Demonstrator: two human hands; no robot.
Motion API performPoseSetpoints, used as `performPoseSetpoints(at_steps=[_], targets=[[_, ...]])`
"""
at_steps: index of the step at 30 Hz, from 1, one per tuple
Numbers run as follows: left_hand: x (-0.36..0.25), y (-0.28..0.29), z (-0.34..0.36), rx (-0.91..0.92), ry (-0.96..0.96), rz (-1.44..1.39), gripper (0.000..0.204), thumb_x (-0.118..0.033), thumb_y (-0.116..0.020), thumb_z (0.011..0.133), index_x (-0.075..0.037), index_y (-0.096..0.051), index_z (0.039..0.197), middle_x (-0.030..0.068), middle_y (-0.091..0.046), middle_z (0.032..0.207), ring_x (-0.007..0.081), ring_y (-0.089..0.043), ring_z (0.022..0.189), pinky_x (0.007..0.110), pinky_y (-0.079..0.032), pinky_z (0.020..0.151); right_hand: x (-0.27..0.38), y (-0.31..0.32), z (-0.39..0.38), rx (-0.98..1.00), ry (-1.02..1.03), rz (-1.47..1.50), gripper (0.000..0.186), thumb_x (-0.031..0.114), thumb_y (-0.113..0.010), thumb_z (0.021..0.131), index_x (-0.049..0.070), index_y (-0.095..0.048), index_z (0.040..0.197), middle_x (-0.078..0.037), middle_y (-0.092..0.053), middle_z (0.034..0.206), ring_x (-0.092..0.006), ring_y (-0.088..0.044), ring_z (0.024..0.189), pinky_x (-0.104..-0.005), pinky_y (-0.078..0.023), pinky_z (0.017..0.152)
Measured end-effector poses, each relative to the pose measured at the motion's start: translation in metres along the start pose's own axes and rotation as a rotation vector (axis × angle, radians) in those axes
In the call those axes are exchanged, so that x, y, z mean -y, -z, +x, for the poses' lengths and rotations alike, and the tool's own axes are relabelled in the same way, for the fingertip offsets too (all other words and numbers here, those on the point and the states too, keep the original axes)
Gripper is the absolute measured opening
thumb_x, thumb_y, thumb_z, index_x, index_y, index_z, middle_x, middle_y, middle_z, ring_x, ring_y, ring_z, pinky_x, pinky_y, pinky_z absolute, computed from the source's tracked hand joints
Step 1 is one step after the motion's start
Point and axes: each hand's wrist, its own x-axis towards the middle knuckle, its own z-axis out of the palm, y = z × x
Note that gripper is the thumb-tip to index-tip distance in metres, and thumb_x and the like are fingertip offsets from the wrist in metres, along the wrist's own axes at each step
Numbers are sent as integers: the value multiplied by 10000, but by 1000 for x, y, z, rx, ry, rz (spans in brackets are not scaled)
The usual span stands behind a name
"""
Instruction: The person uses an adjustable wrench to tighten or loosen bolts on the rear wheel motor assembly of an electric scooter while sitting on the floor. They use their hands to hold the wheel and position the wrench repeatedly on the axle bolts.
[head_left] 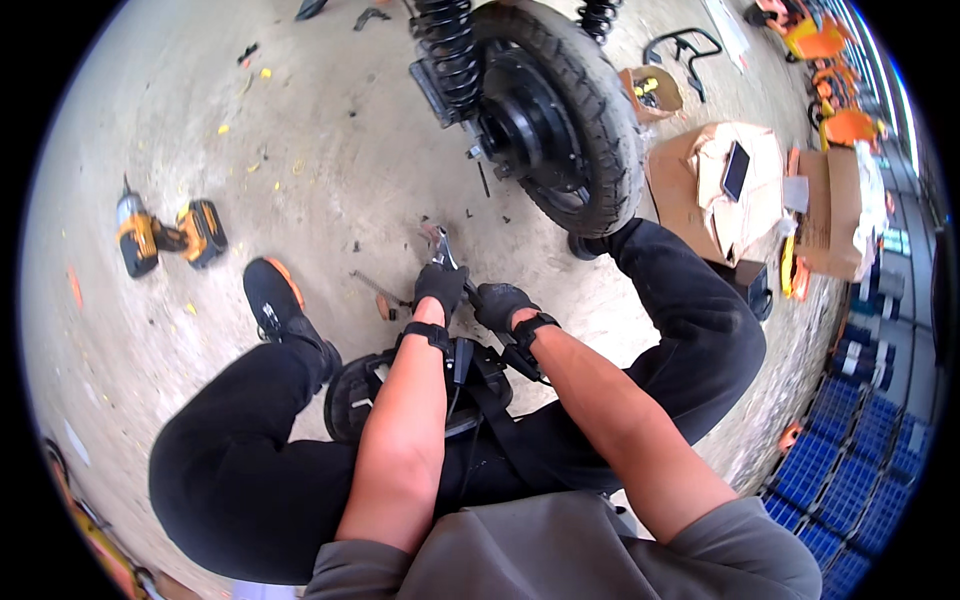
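My left hand (440, 288), in a black glove, is closed around a silver adjustable wrench (440, 246) whose head points away from me over the floor. Right beside it, my black-gloved right hand (504, 305) is curled shut against a dark piece at the left hand's side; its fingers hide what that is. Ahead and to the right of both hands stands a wheel (585, 110) with a black hub and a knobbly tyre, next to a coil spring shock absorber (447, 50). A thin metal tool (382, 288) lies on the floor left of my left hand.
A yellow-and-black cordless impact driver (170, 238) lies at left. At right are a cardboard box (690, 180) with a phone (736, 171) on it, another carton (835, 215) and a small parts box (655, 95). Blue crates (840, 470) stand far right. Debris dots the concrete.
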Motion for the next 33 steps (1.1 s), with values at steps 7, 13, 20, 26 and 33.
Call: performPoseSetpoints(at_steps=[7, 13, 20, 26, 33], targets=[[-7, 15, -26, 255, 129, -616, 129, -164, -663, 853, -57, -595, 827, 68, -598, 666, 150, -577, 522, 259, -445, 427, -10, -3, 0, -9, 96, 76, 307, 283, -556, 839, 78, -672, 1036, -180, -655, 1066, -347, -612, 1021, -430, -480, 872], [-15, 29, -31, 349, -12, -944, 106, -163, -594, 909, -80, -609, 973, 63, -646, 844, 154, -633, 723, 270, -526, 577, -2, 16, -1, -205, 82, 116, 301, 205, -577, 790, 109, -646, 1067, -161, -656, 1076, -335, -614, 1025, -435, -491, 860], [-82, 73, -60, 504, -270, -867, 142, -210, -657, 890, -99, -585, 941, 25, -615, 730, 161, -627, 639, 275, -523, 566, 14, 68, -41, -426, 183, 223, 340, 220, -584, 754, 80, -617, 1062, -204, -649, 1012, -370, -605, 985, -458, -485, 828], [-172, 112, -153, 497, -616, -615, 195, -222, -703, 846, -78, -581, 893, -22, -535, 670, 62, -476, 503, 213, -359, 444, 50, 122, -146, -71, 475, 1041, 321, 296, -676, 796, 8, -617, 923, -137, -658, 804, -211, -654, 723, -347, -525, 703], [-239, 124, -257, 160, -1117, -213, 352, -332, -563, 946, -24, -598, 1112, 4, -592, 761, 54, -512, 600, 187, -406, 503, 72, 161, -216, -131, 646, 1145, 341, 374, -575, 916, 44, -602, 836, -46, -626, 714, -128, -607, 640, -270, -479, 582]])
